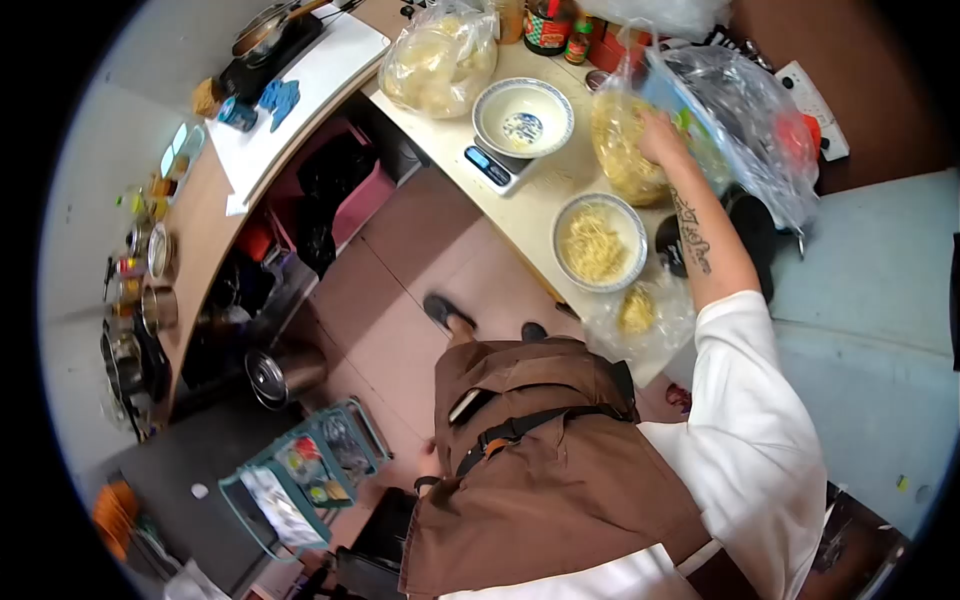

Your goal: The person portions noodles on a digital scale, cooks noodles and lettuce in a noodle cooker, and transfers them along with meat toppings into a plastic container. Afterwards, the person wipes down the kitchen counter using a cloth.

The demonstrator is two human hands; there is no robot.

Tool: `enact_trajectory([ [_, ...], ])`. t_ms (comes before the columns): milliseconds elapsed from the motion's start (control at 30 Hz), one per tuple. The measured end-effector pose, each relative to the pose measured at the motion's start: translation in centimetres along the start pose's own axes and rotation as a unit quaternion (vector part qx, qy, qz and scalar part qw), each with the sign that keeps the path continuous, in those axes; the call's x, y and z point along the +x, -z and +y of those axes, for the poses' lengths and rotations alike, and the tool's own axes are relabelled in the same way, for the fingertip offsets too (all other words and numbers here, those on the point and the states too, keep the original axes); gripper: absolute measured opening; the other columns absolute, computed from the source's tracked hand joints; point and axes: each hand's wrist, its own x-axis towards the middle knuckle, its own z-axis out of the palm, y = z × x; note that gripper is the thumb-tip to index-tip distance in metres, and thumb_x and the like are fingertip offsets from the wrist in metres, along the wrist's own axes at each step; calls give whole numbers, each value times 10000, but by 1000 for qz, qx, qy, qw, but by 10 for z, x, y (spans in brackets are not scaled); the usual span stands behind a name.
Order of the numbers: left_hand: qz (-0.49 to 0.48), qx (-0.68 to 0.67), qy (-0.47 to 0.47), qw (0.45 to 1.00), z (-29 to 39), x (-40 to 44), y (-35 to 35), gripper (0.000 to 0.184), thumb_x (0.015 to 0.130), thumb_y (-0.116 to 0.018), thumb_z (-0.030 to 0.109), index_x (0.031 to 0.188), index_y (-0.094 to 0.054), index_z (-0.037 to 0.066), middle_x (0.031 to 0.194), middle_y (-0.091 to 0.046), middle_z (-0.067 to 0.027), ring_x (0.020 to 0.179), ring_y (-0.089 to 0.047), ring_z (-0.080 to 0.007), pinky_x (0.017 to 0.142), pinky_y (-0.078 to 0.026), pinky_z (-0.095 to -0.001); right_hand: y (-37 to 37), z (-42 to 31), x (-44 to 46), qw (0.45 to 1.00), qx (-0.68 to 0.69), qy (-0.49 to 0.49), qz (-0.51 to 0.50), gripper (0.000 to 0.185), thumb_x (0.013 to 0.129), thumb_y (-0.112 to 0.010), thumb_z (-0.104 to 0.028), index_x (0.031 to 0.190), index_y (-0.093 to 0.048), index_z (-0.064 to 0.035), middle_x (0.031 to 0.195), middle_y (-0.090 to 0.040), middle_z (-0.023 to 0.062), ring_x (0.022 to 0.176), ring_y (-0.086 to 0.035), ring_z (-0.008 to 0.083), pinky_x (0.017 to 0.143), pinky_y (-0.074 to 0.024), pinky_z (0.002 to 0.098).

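My right hand (660, 140) is at the clear plastic bag of yellow noodles (622, 150), its fingers curled and partly hidden against the noodles; I cannot make out what is between them. Nearer to me, a patterned bowl (640, 262) holds a portion of noodles (592, 246). Beside that bowl lies a small plastic bag (637, 312) with some noodles in it. Another patterned bowl (545, 88), with nothing in it but its blue design, rests on a digital scale (495, 170). My left hand (430, 462) hangs low by my apron, blurred and mostly hidden.
A tied bag of pale food (440, 65) and sauce bottles (548, 25) stand at the table's back. A big clear bag (750, 120) and a dark round container (672, 245) crowd the right. Behind on the left are a pink bin (375, 190), a steel pot (285, 375) and a teal cart (325, 465).
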Motion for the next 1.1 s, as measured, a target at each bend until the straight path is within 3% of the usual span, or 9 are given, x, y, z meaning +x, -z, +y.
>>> enact_trajectory([
  [100,-59,169,-57,982,65,83,46,277,951,-649,238,1091,-654,-1,964,-695,-76,838,-642,-176,749,-517,-321,-65,25,60,980,-162,23,-117,689,787,-671,-130,1445,-468,-122,1308,-576,223,1218,-550,389,1055,-443,426],
  [167,-80,103,-10,991,178,103,62,283,967,-631,229,1081,-655,-28,1016,-705,-117,937,-634,-164,827,-505,-323,-62,16,56,976,-121,-100,-154,725,763,-701,-134,1448,-464,-128,1303,-574,222,1222,-545,394,1057,-441,427],
  [300,-67,146,1,987,116,295,180,257,989,-606,189,1129,-635,-25,973,-693,-91,870,-650,-176,778,-542,-329,-67,3,30,981,-71,-171,-48,689,746,-732,-116,1400,-514,-124,1273,-581,223,1203,-561,372,1043,-447,422],
  [333,-99,205,49,973,242,268,168,237,986,-616,185,1136,-638,3,920,-689,-90,777,-656,-164,671,-552,-317,-65,6,22,985,-53,-162,-42,635,758,-716,-109,1368,-541,-117,1295,-572,219,1216,-554,371,1045,-446,423],
  [367,-139,76,103,982,255,304,194,188,985,-614,170,1112,-649,35,868,-684,-91,703,-646,-147,586,-527,-293,-66,11,24,987,-33,-154,-32,582,769,-701,-102,1335,-568,-109,1316,-563,215,1229,-547,370,1047,-445,424],
  [500,-132,118,67,982,356,410,238,85,974,-593,104,1054,-617,88,833,-649,-27,661,-614,-117,505,-450,-239,-14,-15,-11,980,46,-177,79,443,774,-701,-89,1212,-636,-66,1283,-581,194,1175,-574,356,1008,-462,409],
  [700,-204,209,-28,956,457,476,175,198,964,-604,162,1142,-627,77,892,-660,-30,678,-601,-99,520,-433,-222,29,-11,-41,922,191,-236,241,443,741,-758,-112,1168,-656,-47,1199,-623,177,1121,-603,346,970,-475,385],
  [867,-285,297,-108,905,482,452,91,347,931,-655,251,1222,-631,63,946,-680,-45,823,-675,-155,653,-513,-279,65,-21,-54,817,444,-244,275,290,835,-641,65,1114,-623,-15,1012,-675,32,930,-623,91,831,-489,246],
  [1100,-275,422,-165,848,488,408,38,318,902,-661,259,1141,-664,50,931,-718,-123,831,-703,-198,703,-561,-324,119,-16,-50,653,628,-130,404,372,852,-583,114,1210,-565,14,1121,-657,118,1003,-644,197,889,-519,312],
])
